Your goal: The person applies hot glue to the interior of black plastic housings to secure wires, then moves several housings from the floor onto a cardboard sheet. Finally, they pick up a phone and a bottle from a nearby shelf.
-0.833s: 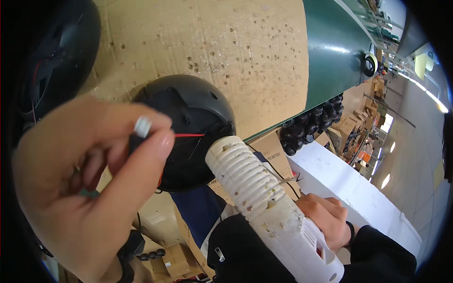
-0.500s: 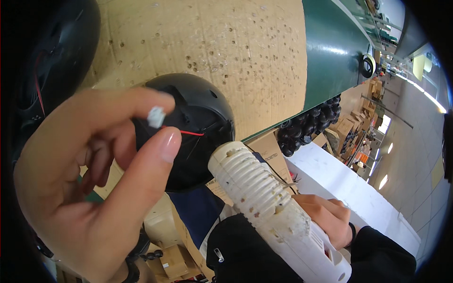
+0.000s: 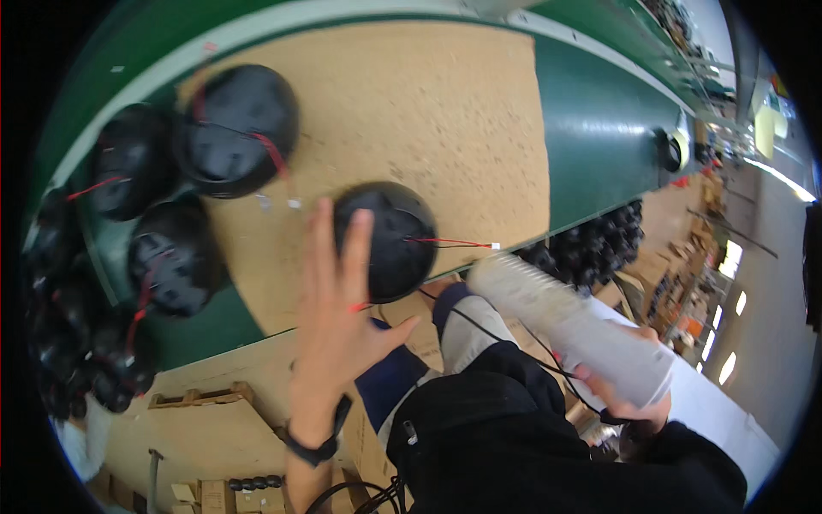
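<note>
A round black plastic shell [image 3: 396, 236] lies on the cardboard sheet near the table's front edge. From it a pair of thin red and black wires [image 3: 458, 243] runs right to a small white connector [image 3: 495, 246]. My left hand [image 3: 334, 287], blurred, reaches over the shell's left side with fingers spread and nothing in them; whether it touches the shell I cannot tell. In my right hand [image 3: 629, 394] is a white heat gun [image 3: 561, 317] with a ribbed barrel, its mouth pointing toward the connector. Black cords hang beside it.
Several similar black shells with red wires, such as a large shell [image 3: 235, 128] and a nearer one [image 3: 175, 261], sit at the left. The cardboard sheet [image 3: 428, 103] covers part of the green table [image 3: 599, 137]. A tape roll [image 3: 674, 152] stands far right. Black round parts [image 3: 599, 236] are heaped beyond the front edge.
My left hand has let go of the white connector, opened and drawn away from the camera. The connector now lies to the shell's right. The view takes in more of the table.
</note>
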Action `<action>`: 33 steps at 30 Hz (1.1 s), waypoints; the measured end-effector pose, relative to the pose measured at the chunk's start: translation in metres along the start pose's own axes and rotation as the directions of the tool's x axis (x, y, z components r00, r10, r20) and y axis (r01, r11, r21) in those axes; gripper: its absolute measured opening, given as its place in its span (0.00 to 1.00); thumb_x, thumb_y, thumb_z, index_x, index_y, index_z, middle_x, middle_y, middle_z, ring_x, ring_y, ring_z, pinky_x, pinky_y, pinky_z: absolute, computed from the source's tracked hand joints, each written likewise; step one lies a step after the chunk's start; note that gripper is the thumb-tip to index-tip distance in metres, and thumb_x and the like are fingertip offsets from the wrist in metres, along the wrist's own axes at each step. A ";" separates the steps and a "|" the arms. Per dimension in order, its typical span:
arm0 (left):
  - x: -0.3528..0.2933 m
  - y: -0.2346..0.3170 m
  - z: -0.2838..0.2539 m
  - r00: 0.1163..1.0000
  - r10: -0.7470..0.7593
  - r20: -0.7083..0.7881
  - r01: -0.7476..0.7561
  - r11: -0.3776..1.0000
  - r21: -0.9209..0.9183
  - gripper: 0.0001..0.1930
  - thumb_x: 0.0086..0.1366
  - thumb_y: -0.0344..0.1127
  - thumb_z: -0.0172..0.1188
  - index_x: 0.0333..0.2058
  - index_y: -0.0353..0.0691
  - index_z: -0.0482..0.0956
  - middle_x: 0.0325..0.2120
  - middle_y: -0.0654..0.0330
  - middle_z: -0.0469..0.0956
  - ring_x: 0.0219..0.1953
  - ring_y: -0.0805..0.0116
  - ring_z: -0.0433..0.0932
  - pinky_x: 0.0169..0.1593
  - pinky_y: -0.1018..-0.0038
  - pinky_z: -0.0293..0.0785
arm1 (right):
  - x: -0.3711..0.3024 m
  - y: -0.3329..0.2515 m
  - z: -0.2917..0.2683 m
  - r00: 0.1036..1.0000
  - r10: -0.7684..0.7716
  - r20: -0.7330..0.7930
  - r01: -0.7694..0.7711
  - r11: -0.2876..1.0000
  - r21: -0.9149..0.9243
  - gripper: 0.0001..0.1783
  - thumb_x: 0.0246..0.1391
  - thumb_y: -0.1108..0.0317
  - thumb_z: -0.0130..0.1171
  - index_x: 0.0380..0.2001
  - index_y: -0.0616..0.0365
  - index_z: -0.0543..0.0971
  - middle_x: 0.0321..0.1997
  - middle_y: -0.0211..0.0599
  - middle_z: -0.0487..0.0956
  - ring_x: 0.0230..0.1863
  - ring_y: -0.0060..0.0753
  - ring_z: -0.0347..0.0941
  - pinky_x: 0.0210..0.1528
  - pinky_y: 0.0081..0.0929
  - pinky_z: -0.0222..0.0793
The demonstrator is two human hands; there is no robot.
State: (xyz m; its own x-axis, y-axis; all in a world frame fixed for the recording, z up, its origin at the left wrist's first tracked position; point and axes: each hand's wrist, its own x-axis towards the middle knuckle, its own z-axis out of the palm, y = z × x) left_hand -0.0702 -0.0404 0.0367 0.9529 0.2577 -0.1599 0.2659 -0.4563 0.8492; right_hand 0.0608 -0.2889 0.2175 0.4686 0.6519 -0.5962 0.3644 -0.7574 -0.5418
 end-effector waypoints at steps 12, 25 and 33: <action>-0.019 -0.012 -0.002 0.835 -0.165 -0.525 0.255 0.961 0.104 0.60 0.38 0.41 0.78 0.66 0.37 0.48 0.63 0.39 0.50 0.64 0.37 0.55 0.62 0.53 0.61 | 0.197 0.126 0.041 0.850 -0.195 -0.489 -0.021 0.915 -0.402 0.35 0.37 0.72 0.63 0.54 0.52 0.67 0.57 0.45 0.68 0.39 0.55 0.76 0.39 0.45 0.74; -0.048 -0.069 -0.152 0.881 -0.220 -0.418 0.401 0.817 0.415 0.64 0.32 0.50 0.79 0.66 0.42 0.48 0.62 0.38 0.56 0.64 0.36 0.56 0.60 0.41 0.58 | 0.145 -0.075 0.129 0.845 -0.452 -0.284 0.420 0.891 -0.171 0.64 0.29 0.59 0.77 0.68 0.60 0.49 0.68 0.61 0.53 0.69 0.65 0.48 0.69 0.49 0.50; -0.074 -0.079 -0.115 0.710 -0.426 -0.560 0.575 0.811 0.113 0.64 0.31 0.48 0.79 0.65 0.34 0.48 0.60 0.37 0.54 0.59 0.35 0.60 0.56 0.49 0.71 | 0.199 -0.084 0.186 0.787 -0.481 -0.387 0.408 0.875 -0.260 0.71 0.24 0.55 0.79 0.70 0.55 0.45 0.67 0.68 0.51 0.66 0.68 0.51 0.68 0.50 0.51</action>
State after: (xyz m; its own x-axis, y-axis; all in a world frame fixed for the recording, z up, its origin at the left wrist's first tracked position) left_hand -0.1787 0.0743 0.0392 0.4821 0.8545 -0.1932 0.7796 -0.3178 0.5396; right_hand -0.0263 -0.0888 0.0347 0.5045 0.8632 0.0210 0.7191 -0.4065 -0.5636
